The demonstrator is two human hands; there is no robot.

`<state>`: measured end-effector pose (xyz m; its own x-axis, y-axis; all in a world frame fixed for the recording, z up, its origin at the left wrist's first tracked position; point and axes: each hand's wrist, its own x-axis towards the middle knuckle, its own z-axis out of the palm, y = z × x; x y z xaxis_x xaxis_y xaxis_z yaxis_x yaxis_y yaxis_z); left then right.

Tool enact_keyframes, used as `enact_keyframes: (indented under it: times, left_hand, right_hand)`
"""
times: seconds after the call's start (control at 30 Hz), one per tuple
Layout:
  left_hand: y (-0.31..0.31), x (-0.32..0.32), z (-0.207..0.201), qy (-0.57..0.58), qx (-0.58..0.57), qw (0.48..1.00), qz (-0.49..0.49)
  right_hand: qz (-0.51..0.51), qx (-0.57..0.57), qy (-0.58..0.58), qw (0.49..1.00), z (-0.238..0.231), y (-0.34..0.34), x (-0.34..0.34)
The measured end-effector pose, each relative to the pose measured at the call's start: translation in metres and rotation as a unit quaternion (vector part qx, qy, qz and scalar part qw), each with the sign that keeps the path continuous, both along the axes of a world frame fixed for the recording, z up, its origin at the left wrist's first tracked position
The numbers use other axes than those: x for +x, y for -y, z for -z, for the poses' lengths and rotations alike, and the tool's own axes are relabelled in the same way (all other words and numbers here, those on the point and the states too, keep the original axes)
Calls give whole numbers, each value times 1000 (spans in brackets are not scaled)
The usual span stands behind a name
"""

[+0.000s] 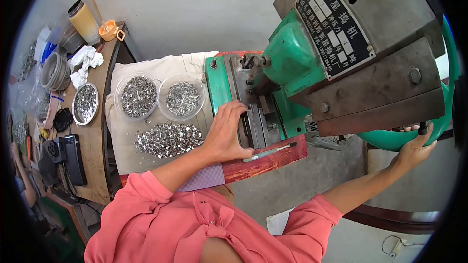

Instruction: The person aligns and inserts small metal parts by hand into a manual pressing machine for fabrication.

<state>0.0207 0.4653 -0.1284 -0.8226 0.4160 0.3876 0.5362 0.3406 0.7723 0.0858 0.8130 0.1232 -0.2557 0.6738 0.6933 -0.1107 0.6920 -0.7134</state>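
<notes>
Head view: my left hand [225, 131] is spread, fingertips at the far end of the metal die block [255, 126], thumb toward its near end; I cannot tell whether it pinches anything. The block sits in the green press [292, 53], immediately right of this hand, long axis running away from me. My right hand [414, 153], farther from the block, is curled around the green flywheel [385, 142] rim.

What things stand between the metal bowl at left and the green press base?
Two clear tubs of small metal pieces, on beige cloth: head view.
</notes>
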Motion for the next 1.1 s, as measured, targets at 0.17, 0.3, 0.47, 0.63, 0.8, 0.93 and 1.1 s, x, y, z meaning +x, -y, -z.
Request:
enact_keyframes:
  times: [0.17,0.3,0.47,0.63,0.8,0.93,1.1]
  left_hand:
    - [-1,11,1,-1,-3,1000,3]
    - [-4,14,-2,6,0,1000,16]
    - [2,14,2,15,-9,1000,7]
    - [4,9,3,5,-24,1000,17]
    - [1,-1,-2,9,-44,998,44]
    - [3,-6,-1,0,-59,996,60]
    - [4,-8,11,-21,-30,998,46]
  right_hand:
    - [25,84,-21,996,15,-6,0]
    - [203,311,-96,924,54,32,-6]
    - [58,346,145,925,182,107,-4]
    - [-164,207,326,907,230,161,-10]
    - [-242,106,377,888,232,157,-12]
    - [-284,67,326,899,239,157,-10]
    - [-223,14,291,930,230,164,19]
